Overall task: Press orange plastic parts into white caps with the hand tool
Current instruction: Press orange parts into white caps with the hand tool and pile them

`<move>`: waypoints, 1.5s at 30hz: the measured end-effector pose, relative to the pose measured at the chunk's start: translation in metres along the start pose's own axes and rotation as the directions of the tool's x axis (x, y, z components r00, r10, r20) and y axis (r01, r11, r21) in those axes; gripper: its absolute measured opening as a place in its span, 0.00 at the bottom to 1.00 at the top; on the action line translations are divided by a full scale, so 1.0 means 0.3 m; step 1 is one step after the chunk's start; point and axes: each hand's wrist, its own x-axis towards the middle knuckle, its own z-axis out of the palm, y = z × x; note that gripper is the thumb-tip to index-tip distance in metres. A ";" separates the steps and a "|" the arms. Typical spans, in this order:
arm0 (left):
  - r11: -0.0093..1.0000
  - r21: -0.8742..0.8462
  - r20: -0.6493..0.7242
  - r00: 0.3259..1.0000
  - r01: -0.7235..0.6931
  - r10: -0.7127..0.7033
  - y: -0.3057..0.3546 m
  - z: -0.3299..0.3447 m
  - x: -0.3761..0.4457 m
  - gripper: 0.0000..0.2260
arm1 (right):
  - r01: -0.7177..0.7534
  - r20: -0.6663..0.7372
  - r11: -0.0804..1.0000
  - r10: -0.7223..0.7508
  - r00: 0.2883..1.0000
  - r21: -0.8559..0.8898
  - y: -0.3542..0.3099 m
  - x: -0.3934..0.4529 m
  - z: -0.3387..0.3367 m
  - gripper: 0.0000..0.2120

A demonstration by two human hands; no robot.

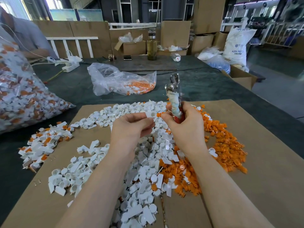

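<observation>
- Head view shows my left hand pinching one white cap between thumb and fingertips, its open cup turned toward the other hand.
- My right hand is curled round the hand tool, whose taped handle runs up out of the fist and ends in metal jaws pointing away from me, roughly upright.
- The same right hand's fingertips also pinch a small orange part, I think; it is tiny and half hidden, so I will not swear to its shape.
- The relation that matters: the orange part lies just to the right of the cap's mouth, nearly touching it, both at about the same height between the two hands. The join runs left to right, across my view.
- The tool's long axis stands roughly at right angles to that line, its jaws well above the cap, so I judge it must tip down after the part is seated.
- The left hand is nearer the cap, the right nearer the part and tool.
- Below, on the cardboard sheet over the surface, loose white caps lie in the middle, orange parts to the right, and assembled pieces to the left.
- A clear bag of pieces sits farther back.
</observation>
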 end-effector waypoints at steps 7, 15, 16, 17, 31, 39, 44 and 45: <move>0.998 0.046 -0.024 0.999 -0.039 0.040 0.010 0.023 -0.022 0.04 | 0.048 -0.004 0.999 -0.048 0.999 -0.008 -0.010 -0.018 0.017 0.11; 0.980 0.147 -0.043 0.989 -0.134 0.141 0.012 0.036 -0.038 0.03 | 0.118 -0.056 0.989 -0.123 0.991 -0.091 -0.009 -0.023 0.016 0.09; 0.972 0.173 -0.047 0.985 -0.156 0.167 0.011 0.037 -0.039 0.04 | 0.119 -0.062 0.989 -0.124 0.990 -0.090 -0.010 -0.023 0.017 0.09; 0.961 0.208 -0.051 0.979 -0.182 0.196 0.009 0.038 -0.040 0.04 | 0.120 -0.069 0.989 -0.126 0.990 -0.088 -0.010 -0.023 0.018 0.09; 0.852 0.388 -0.027 0.920 -0.352 0.392 -0.015 0.048 -0.043 0.05 | 0.119 -0.083 0.988 -0.128 0.988 -0.100 -0.014 -0.024 0.026 0.10; 0.834 0.425 -0.056 0.910 -0.351 0.411 -0.016 0.050 -0.032 0.06 | 0.123 0.033 0.987 -0.121 0.992 -0.102 -0.017 -0.018 0.011 0.10; 0.862 0.375 -0.103 0.909 -0.340 0.404 -0.019 0.037 -0.022 0.06 | 0.061 0.147 0.998 -0.061 0.987 0.005 -0.030 -0.016 -0.002 0.12; 0.877 0.345 -0.108 0.913 -0.336 0.392 -0.018 0.034 -0.019 0.06 | 0.038 0.172 0.998 -0.045 0.984 0.043 -0.033 -0.014 -0.008 0.12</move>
